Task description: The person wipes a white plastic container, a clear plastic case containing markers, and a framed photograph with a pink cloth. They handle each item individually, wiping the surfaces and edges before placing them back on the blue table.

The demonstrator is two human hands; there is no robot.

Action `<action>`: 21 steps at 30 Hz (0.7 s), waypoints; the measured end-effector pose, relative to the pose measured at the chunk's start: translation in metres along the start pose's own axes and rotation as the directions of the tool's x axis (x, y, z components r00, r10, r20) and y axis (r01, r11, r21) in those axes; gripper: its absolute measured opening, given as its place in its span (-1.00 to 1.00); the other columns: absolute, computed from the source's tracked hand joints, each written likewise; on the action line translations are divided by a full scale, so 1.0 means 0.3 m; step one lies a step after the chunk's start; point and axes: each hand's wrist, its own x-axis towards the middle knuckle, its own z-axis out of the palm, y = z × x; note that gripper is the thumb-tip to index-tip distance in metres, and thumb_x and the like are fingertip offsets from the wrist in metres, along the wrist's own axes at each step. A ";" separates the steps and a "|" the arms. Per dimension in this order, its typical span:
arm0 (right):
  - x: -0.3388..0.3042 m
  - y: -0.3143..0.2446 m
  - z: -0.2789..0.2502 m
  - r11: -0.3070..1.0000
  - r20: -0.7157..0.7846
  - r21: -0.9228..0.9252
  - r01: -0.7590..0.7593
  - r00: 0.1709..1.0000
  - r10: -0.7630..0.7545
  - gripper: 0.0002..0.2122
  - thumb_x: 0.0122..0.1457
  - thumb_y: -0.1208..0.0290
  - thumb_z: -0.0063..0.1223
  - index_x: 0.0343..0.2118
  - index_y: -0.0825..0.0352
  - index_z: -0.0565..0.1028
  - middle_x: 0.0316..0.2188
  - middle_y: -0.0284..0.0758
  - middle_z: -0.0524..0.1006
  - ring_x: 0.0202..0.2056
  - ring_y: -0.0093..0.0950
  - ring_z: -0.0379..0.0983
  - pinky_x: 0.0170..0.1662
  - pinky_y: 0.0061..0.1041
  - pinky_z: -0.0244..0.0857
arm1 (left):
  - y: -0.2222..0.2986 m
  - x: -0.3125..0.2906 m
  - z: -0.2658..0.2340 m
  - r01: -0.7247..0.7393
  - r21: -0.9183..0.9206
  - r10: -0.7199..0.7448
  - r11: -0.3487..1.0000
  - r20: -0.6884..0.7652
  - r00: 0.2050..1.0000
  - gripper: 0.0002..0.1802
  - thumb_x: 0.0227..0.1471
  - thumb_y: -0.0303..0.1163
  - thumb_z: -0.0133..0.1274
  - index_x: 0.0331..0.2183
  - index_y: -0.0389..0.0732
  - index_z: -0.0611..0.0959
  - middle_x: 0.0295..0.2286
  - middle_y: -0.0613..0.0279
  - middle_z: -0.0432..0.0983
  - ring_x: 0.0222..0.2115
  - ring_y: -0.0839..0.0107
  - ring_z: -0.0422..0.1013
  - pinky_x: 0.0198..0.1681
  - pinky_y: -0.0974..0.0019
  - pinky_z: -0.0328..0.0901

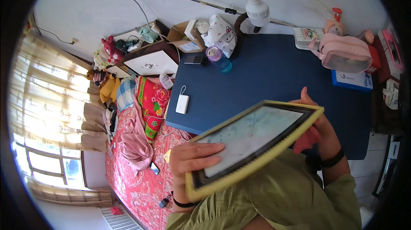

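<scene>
A rectangular framed board point(252, 136) with a yellow outer edge, a dark inner border and a pale, smudged face is held tilted in front of my body, above the near edge of the table. My left hand point(195, 157) grips its lower left end, fingers lying over the face; the thumb is hidden. At the upper right end, my right hand point(314, 112) is partly behind the frame, its thumb sticking up. A reddish-pink cloth point(306, 141) hangs under the frame at my right hand, apparently held there too. Most right fingers are hidden.
On the dark blue table point(248, 84) are a white power bank point(182, 104), a phone point(194, 60), a purple-blue bottle point(218, 59) and a pink bag point(344, 53). A bulb point(257, 9) hangs above the far edge. A bed point(132, 187) with pink bedding lies left.
</scene>
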 end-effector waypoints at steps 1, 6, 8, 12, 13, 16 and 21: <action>0.010 -0.040 0.027 0.972 -0.158 0.101 -0.211 0.962 0.225 -0.40 0.29 -0.07 -0.41 -0.14 0.49 0.45 -0.40 -0.24 0.57 -0.39 -0.55 0.56 -0.32 -0.64 0.48 | 0.024 0.054 0.008 -0.077 0.097 0.065 0.992 0.128 0.990 -0.68 -0.12 -0.16 0.07 -0.50 -0.25 0.67 -0.41 -0.13 0.58 -0.39 0.10 0.56 -0.31 0.27 0.45; 0.027 -0.023 0.013 0.999 0.115 -0.011 -0.051 0.992 0.052 -0.62 0.20 0.28 -0.18 -0.07 0.52 0.37 -0.31 -0.23 0.54 -0.37 -0.58 0.53 -0.32 -0.69 0.44 | 0.083 0.098 -0.006 -0.062 0.465 -0.017 0.883 0.164 0.986 -0.81 -0.18 -0.36 0.05 -0.43 -0.05 0.70 -0.30 0.17 0.59 -0.11 0.17 0.44 0.09 0.08 0.18; 0.022 -0.052 0.070 0.999 0.107 -0.040 0.034 0.994 -0.029 -0.61 0.13 0.38 -0.15 -0.03 0.54 0.32 -0.28 -0.21 0.52 -0.38 -0.59 0.52 -0.33 -0.70 0.42 | 0.051 0.071 0.005 -0.009 0.675 0.053 0.738 -0.045 0.998 -0.78 -0.16 -0.40 0.07 -0.36 -0.06 0.69 -0.19 0.09 0.54 -0.01 0.16 0.36 0.15 0.05 0.09; 0.023 -0.089 0.132 0.970 0.006 -0.132 0.205 0.979 -0.206 -0.54 0.08 0.33 -0.12 0.00 0.53 0.29 -0.28 -0.23 0.51 -0.40 -0.62 0.50 -0.36 -0.71 0.40 | -0.027 0.042 0.114 0.340 -0.407 -0.530 0.848 -0.646 0.549 -0.40 0.11 -0.21 0.01 0.12 -0.25 0.29 0.01 -0.02 0.33 0.04 0.11 0.27 0.13 0.15 0.13; 0.026 -0.093 0.147 0.972 0.029 -0.108 0.207 0.978 -0.205 -0.54 0.07 0.33 -0.11 0.01 0.53 0.29 -0.28 -0.24 0.51 -0.40 -0.62 0.50 -0.37 -0.71 0.40 | -0.055 -0.045 0.081 0.028 -0.847 -0.649 0.530 -0.384 0.657 -0.37 0.14 -0.07 -0.09 0.13 -0.23 0.26 0.02 0.00 0.32 0.04 0.13 0.27 0.12 0.16 0.16; 0.017 -0.087 0.154 0.959 0.016 -0.135 0.247 0.969 -0.247 -0.53 0.06 0.34 -0.10 0.01 0.52 0.30 -0.28 -0.26 0.51 -0.41 -0.65 0.48 -0.37 -0.73 0.38 | -0.056 -0.063 0.074 -0.156 -0.983 -0.533 -0.096 -0.082 0.842 -0.11 0.06 0.33 -0.30 0.16 -0.22 0.22 0.03 0.03 0.31 0.01 0.13 0.30 0.08 0.12 0.23; 0.023 -0.083 0.143 0.889 0.018 -0.340 0.307 0.947 -0.321 -0.62 0.11 0.33 -0.08 -0.07 0.49 0.39 -0.32 -0.32 0.52 -0.45 -0.72 0.45 -0.39 -0.77 0.34 | -0.032 -0.128 0.055 0.242 -0.931 -0.708 0.272 -0.024 0.706 -0.28 -0.09 -0.28 0.14 0.09 -0.32 0.28 -0.06 0.02 0.39 -0.08 0.18 0.38 -0.01 0.16 0.30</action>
